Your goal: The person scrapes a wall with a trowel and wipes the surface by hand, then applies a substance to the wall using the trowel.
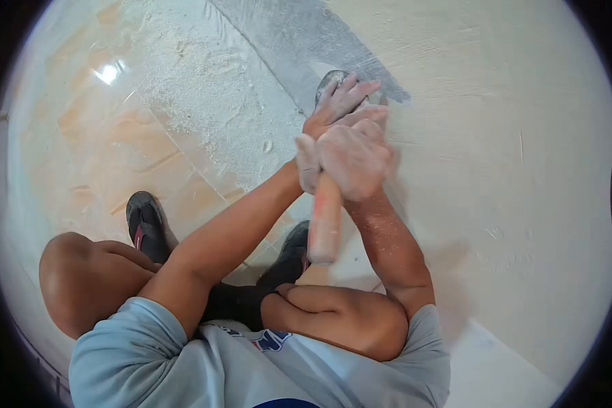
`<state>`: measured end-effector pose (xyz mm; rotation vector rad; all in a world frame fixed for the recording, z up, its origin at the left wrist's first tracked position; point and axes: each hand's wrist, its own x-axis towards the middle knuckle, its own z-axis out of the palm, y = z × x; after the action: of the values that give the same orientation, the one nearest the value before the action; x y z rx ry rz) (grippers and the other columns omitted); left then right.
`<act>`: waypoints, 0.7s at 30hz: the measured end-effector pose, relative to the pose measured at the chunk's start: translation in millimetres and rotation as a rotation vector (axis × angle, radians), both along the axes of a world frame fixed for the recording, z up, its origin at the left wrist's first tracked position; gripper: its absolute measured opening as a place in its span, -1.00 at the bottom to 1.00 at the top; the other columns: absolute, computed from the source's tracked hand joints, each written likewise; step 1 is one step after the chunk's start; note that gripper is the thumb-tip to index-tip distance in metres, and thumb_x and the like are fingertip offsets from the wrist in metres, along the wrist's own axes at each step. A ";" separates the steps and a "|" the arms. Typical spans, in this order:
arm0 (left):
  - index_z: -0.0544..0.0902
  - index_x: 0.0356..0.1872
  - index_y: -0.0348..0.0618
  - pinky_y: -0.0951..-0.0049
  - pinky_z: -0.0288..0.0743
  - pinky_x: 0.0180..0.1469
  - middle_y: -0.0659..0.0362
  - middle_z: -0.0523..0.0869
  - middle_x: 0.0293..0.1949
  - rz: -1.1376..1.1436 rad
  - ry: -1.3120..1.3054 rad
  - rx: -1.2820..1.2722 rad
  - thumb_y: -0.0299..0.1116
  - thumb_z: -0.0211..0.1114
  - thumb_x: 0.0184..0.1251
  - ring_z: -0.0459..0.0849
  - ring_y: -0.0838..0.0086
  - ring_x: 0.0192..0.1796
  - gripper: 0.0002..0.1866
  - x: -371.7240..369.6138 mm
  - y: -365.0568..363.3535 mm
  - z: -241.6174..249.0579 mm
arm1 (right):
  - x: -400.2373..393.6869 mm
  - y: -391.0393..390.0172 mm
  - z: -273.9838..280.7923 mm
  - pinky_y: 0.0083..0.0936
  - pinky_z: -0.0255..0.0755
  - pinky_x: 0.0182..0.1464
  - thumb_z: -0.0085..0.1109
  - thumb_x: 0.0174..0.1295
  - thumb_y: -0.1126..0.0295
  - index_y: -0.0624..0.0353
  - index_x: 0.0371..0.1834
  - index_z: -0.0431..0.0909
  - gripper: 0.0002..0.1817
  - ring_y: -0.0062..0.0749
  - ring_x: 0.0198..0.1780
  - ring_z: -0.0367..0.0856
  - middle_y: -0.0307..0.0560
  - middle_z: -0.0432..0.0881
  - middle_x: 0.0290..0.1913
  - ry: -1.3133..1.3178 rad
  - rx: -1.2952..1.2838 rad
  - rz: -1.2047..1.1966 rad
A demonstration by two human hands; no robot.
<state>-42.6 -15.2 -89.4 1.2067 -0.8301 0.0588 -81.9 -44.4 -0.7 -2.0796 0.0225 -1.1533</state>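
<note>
My right hand (355, 160), coated in white dust, is wrapped round the wooden handle (324, 228) of a hand tool; the handle's blunt end points back toward me. Farther forward, my left hand (343, 98) lies with its fingers stretched out over the front of the tool, also whitened with dust. A dark, rounded part (332, 81) shows beyond the left fingers, against the pale surface. Most of the tool's head is hidden under my hands, so its exact kind cannot be made out. A grey, streaked patch (319, 37) borders the cream-white coating ahead of the hands.
White powder and crumbs (207, 88) lie along the edge of orange-patterned floor tiles (119, 132) at left. A broad cream-white surface (503, 136) fills the right side. My dark shoes (146, 221) and bent knees are close below my arms.
</note>
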 end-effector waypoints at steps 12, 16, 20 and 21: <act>0.76 0.24 0.35 -0.18 0.22 0.57 0.21 0.58 0.48 0.121 -0.218 0.103 -0.14 0.32 0.34 0.49 0.02 0.52 -0.57 -8.6 -8.2 10.1 | -31.1 -23.6 24.0 -0.46 0.25 -0.43 0.41 0.04 0.59 0.10 -0.61 0.45 -0.72 -0.36 -0.58 0.51 -0.19 0.50 -0.58 0.169 -0.562 0.172; 0.72 0.27 0.23 -0.17 0.06 0.63 0.16 0.51 0.52 -0.002 -0.043 0.085 -0.10 0.32 0.29 0.37 -0.06 0.58 -0.52 11.0 5.1 -4.3 | 7.8 -11.8 5.6 -0.47 0.26 -0.47 0.37 0.12 0.63 0.10 -0.66 0.43 -0.68 -0.32 -0.62 0.48 -0.16 0.48 -0.62 0.135 -0.526 0.149; 0.73 0.26 0.28 -0.17 0.11 0.62 0.16 0.53 0.51 0.012 -0.095 0.040 -0.20 0.32 0.32 0.39 0.00 0.57 -0.54 2.5 1.6 4.3 | -10.3 -11.2 17.4 -0.44 0.24 -0.46 0.35 0.15 0.62 0.10 -0.62 0.43 -0.70 -0.33 -0.63 0.47 -0.18 0.47 -0.61 0.130 -0.543 0.185; 0.74 0.25 0.29 -0.16 0.15 0.61 0.18 0.55 0.49 0.049 -0.138 0.025 -0.23 0.33 0.32 0.42 0.01 0.56 -0.55 -6.4 -0.8 9.5 | -20.8 -10.8 21.3 -0.44 0.23 -0.45 0.35 0.16 0.61 0.11 -0.60 0.44 -0.71 -0.34 -0.63 0.47 -0.20 0.48 -0.61 0.145 -0.553 0.179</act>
<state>-49.0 -16.0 -79.9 1.2576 -0.9233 0.1736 -102.7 -55.2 20.6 -2.5797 -0.4513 -0.9690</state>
